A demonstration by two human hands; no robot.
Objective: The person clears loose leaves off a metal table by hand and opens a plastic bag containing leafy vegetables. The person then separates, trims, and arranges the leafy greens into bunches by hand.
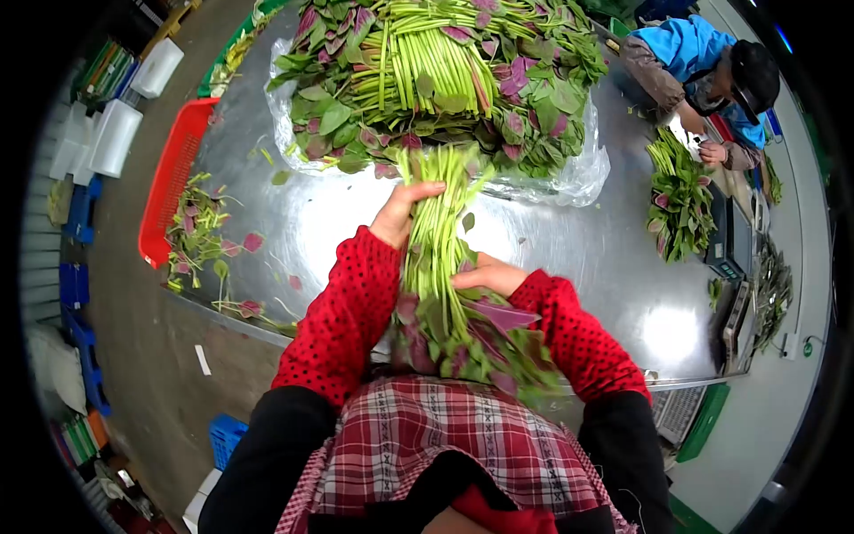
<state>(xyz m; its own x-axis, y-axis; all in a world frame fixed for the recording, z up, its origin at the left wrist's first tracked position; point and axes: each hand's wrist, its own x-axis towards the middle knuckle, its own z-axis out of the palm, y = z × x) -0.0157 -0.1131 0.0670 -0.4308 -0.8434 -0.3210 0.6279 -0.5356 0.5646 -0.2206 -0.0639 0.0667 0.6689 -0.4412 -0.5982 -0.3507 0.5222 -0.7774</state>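
Observation:
A bunch of leafy greens [436, 240] with pale green stems hangs between my hands, its stem ends pointing away from me and its purple and green leaves toward my apron. My left hand [405, 212] is wrapped round the stems near their cut ends. Lower down, on the right side of the bunch, my right hand [489, 274] grips it just above the leaves. Beyond them a large pile of the same greens [427, 80] lies on clear plastic sheeting [578, 182] on the metal table [596, 258]. The lowest leaves are blurred.
A red basket [173, 173] stands at the table's left edge beside loose trimmings [196, 227]. At the right, a co-worker [689, 67] in blue leans over another bunch [676, 196]. A scale [729, 236] sits near that bunch. Green crates are at the lower right.

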